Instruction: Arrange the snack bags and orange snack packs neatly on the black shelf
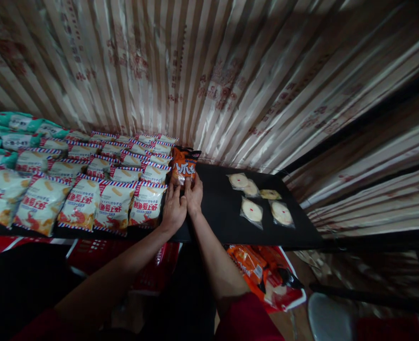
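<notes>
An orange snack bag (184, 166) with a dark top stands at the right end of the rows of white snack bags, on the black table (218, 201). Both hands meet at its lower part. My left hand (174, 209) presses its fingers against the lower left of the bag, beside the front white snack bag (147, 204). Around the lower right side curls my right hand (194, 194), its thumb on the bag's front. The bag's bottom edge is hidden by the fingers.
Teal snack bags (19, 121) fill the far left. Several flat round wrapped items (251, 210) lie on the table's right part. Below its front edge, a crate (288, 303) holds more orange bags (248, 263). A striped, patterned sheet (181, 71) hangs behind.
</notes>
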{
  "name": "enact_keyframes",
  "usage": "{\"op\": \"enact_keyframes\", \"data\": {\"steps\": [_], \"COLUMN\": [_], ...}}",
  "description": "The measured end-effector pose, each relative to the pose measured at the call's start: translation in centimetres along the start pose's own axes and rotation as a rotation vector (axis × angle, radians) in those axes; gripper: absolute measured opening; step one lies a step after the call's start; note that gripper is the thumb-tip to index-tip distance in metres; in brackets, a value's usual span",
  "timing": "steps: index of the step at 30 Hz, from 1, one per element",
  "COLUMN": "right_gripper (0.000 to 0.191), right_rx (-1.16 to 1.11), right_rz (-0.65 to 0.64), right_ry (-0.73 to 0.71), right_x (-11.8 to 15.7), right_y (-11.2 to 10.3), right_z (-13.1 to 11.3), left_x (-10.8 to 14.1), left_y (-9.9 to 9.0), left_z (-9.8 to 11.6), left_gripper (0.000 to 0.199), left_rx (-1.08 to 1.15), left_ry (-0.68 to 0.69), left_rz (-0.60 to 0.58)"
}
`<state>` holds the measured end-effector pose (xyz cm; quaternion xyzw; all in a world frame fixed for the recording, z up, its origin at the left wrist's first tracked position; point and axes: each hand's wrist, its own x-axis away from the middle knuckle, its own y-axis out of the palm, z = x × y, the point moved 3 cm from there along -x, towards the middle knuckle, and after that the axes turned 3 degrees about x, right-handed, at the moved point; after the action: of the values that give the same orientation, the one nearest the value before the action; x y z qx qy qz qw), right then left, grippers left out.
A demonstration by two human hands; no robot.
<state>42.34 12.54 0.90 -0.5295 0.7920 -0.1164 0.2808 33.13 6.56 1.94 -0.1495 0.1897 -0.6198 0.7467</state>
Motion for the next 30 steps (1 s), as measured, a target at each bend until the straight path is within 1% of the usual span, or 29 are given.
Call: {"op": "enact_keyframes", "data": {"steps": [3, 5, 7, 11, 14, 16, 20, 26, 30], "right_gripper": [0.052, 0.051, 0.055, 0.062, 0.062, 0.060, 0.059, 0.067, 0.066], "right_rx": [0.054, 0.057, 0.055, 0.065, 0.097, 0.139, 0.186, 0.139, 0.103], "right_rz": [0.015, 0.008, 0.001, -0.024, -0.048, -0.058, -0.078, -0.049, -0.012], "right_ry": [0.017, 0.038, 0.037, -0.001, -0.001, -0.005, -0.030, -0.006, -0.013], "right_x": [-0.2, -0.1, 0.0, 0.4, 0.5, 0.5, 0.6, 0.8, 1.3], "right_y": [0.0, 0.0, -0.1, -0.1, 0.0, 0.1, 0.1, -0.4, -1.3], "right_z": [0.2, 0.4, 0.4, 0.2, 0.2, 0.3, 0.4, 0.3, 0.2], "left_x": [-0.1, 0.0, 0.1, 0.3, 0.2, 0.2, 0.5, 1.1, 1.7], "left_y": [0.0, 0.0, -0.1, -0.4, -0.1, 0.2, 0.6, 0.5, 0.5], "left_z": [-0.3, -0.5, -0.6, -0.3, -0.2, -0.3, -0.5, -0.3, 0.4], "left_gripper": [0.048, 0.048, 0.048, 0.050, 0.051, 0.049, 0.048, 0.048, 0.049], "left_rx": [0.030, 0.037, 0.019, -0.011, -0.028, -0.057, -0.100, -0.130, -0.156], "left_ry": [0.000, 0.004, 0.020, 0.079, 0.114, 0.114, 0.138, 0.130, 0.130], "left_rz": [-0.003, -0.020, -0.032, -0.009, -0.029, -0.040, -0.015, -0.021, -0.027]}}
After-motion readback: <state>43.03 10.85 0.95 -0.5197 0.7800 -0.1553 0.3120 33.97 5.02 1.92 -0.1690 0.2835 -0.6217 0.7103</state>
